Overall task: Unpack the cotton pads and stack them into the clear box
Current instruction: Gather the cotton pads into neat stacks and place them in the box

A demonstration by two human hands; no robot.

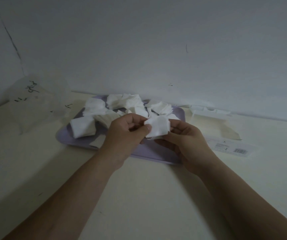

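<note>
Pads (158,127) sat pinched between my left hand (124,135) and right hand (187,142), probably to square them for stacking.

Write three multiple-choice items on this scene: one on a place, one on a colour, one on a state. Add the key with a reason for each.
1. The loose cotton pads lie:
A) on the tray
B) in a drawer
C) on a chair

2. The tray is:
A) red
B) black
C) lilac

3. The hands:
A) hang empty
B) both pinch a small stack of pads
C) hold a pen

Key:
1 A, the white pile rests on the tray.
2 C, its bare surface and rim show pale lilac.
3 B, the left hand and right hand pinch the small stack of pads from either side, above the tray.
</note>
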